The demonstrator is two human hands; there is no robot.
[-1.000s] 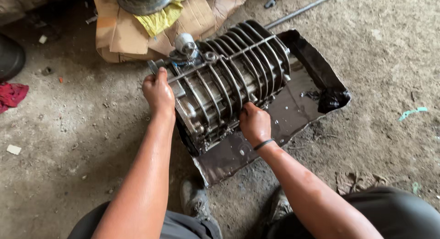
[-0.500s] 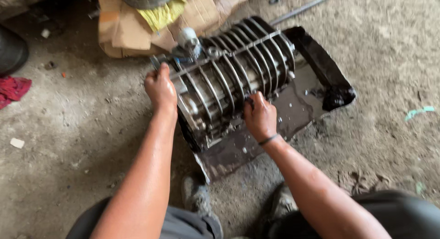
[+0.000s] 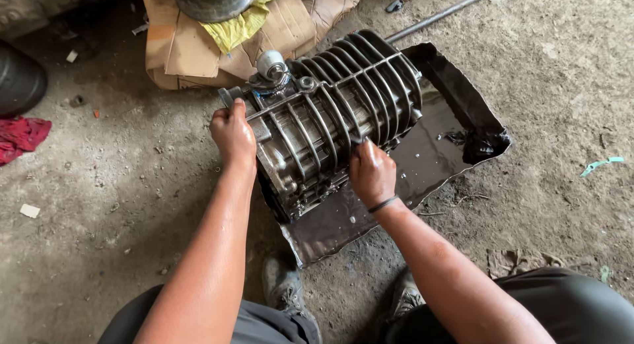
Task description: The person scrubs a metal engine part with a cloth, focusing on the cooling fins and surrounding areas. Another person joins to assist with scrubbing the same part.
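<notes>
A ribbed grey metal gearbox casing (image 3: 330, 116) lies on its side in a shallow black oily tray (image 3: 456, 93) on the concrete floor. My left hand (image 3: 232, 134) grips the casing's near left end, just below a small round shaft fitting (image 3: 271, 65). My right hand (image 3: 372, 172) presses on the casing's ribs at its lower right side, fingers curled against the metal; a dark band circles that wrist. Whether the right hand holds a small tool is hidden.
Flattened cardboard (image 3: 178, 47) with a yellow cloth (image 3: 241, 24) and a dark round vessel (image 3: 212, 0) lies behind the casing. A metal rod (image 3: 442, 14) runs at the back right. A red rag (image 3: 23, 136) and a black tyre-like object (image 3: 20, 80) sit at left. My shoes (image 3: 284, 288) are below the tray.
The view has shifted slightly. My right hand has slid a little along the ribs; my left hand stays on the casing's left end.
</notes>
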